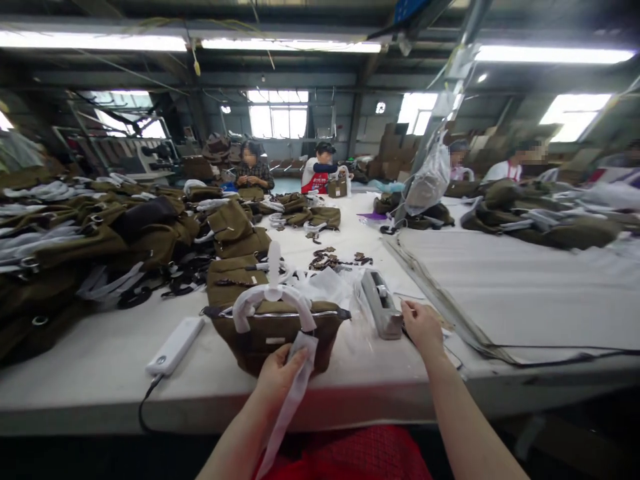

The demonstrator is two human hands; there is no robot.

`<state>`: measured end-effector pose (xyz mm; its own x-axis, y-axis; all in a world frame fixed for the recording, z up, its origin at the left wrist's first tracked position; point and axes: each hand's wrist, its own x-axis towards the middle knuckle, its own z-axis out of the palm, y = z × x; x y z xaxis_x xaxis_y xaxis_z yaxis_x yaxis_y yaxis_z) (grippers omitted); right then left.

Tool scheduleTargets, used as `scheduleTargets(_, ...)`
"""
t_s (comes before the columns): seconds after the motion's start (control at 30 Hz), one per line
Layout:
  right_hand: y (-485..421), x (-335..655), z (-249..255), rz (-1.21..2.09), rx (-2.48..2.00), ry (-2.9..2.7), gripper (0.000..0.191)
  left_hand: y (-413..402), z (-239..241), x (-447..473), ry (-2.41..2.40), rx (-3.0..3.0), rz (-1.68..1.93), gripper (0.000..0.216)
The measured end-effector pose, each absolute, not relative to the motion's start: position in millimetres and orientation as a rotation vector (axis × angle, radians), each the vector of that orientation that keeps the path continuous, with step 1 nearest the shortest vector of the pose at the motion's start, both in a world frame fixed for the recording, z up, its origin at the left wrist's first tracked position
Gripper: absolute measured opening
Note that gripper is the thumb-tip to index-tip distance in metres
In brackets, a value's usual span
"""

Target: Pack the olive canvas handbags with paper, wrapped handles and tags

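Note:
An olive-brown handbag stands upright on the white table in front of me, its handle wrapped in white padding. My left hand pinches a white wrapping strip at the right base of the handle; the strip's tail hangs down over the table edge. To the bag's right sits a grey tape dispenser. My right hand is at the dispenser's near right side, fingertips pressed together. What lies between those fingertips is too small to make out.
A heap of olive bags covers the left side. A white device with a black cable lies near the front edge. Small dark straps lie behind the bag. A metal post rises at right; several co-workers sit across.

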<state>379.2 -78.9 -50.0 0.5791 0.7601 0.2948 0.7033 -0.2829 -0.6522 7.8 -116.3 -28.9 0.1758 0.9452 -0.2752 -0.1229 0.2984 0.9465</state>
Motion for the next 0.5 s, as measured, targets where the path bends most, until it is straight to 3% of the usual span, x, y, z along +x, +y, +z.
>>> scheduleTargets(0.3,-58,411,-96,0.401,-1.937,-1.126,0.048,-120,-26,10,1.102,0.949,0.981,0.057)
scheduleTargets(0.5,-57,408,-103,0.4,-1.803,-1.127,0.051,-121,-34,16,1.132,0.934,1.084,0.057)
